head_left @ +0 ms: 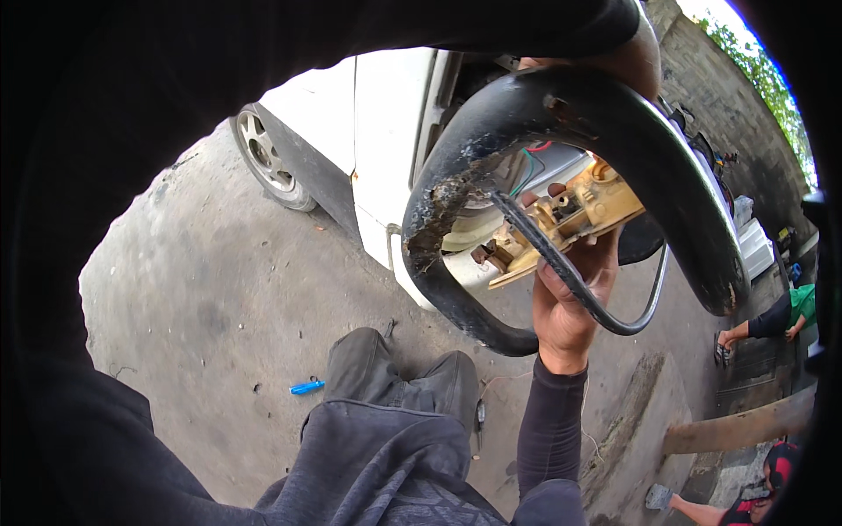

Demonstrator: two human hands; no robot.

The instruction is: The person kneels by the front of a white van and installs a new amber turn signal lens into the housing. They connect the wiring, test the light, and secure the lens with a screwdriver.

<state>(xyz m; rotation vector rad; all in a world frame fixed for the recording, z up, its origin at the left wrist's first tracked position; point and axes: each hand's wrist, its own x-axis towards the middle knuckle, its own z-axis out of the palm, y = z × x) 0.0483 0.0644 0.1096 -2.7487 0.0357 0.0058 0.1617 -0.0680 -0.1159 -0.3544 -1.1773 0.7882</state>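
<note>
A worn black steering wheel (pixel 684 210), its covering peeled in places, fills the upper middle. Through its opening shows a gold-coloured component (pixel 605 200) with fittings, near red and green wires (pixel 526 167). My right hand (pixel 568 307) grips this component from below, thumb against a curved black tube or lever (pixel 627 329). My left arm reaches across the top, with my left hand (pixel 640 61) mostly hidden behind the wheel's upper rim, so its fingers are unclear. Behind is the open side of a white car (pixel 377 131).
The car's wheel (pixel 263 153) stands left. A blue-handled tool (pixel 305 387) and a dark tool (pixel 481 419) lie by my knees. At right are a person in green (pixel 798 307), another in red and black (pixel 759 500), a wooden plank (pixel 728 425) and a block wall (pixel 710 83).
</note>
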